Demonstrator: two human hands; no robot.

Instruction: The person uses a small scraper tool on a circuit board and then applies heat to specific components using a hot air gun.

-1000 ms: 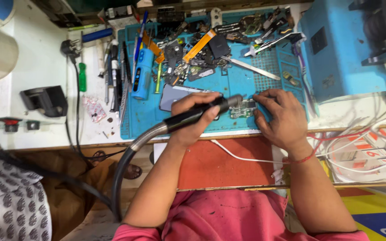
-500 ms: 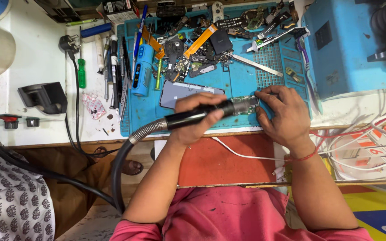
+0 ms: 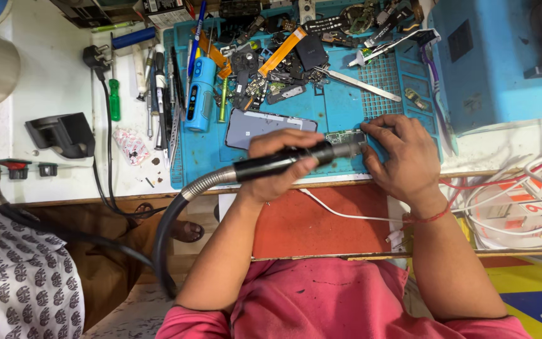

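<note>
A: The fingers of the left hand are wrapped tight round the black handpiece, gripped low like a pen, probably so the metal tip sits steady.

B: And the right hand?

A: Its fingers press down flat on the small circuit board, closed onto it from the right, likely pinning it so it cannot slide under the tip. The board lies at centre frame on the blue mat, touching the tip.

B: Why the mat?

A: Likely to keep small parts from rolling off, though that is a judgement. A grey phone panel lies just left of the board, partly under the left hand.

B: Room to move?

A: Tight above: a heap of loose parts, an orange ribbon strip and tweezers fill the upper mat. The blue driver stands at the mat's left edge. The near tabletop edge runs just below both wrists, so the hands sit close to it. The hose curves off that edge to lower left, free to swing. To the right a blue box closes that side, with white cables bundled below it.
</note>
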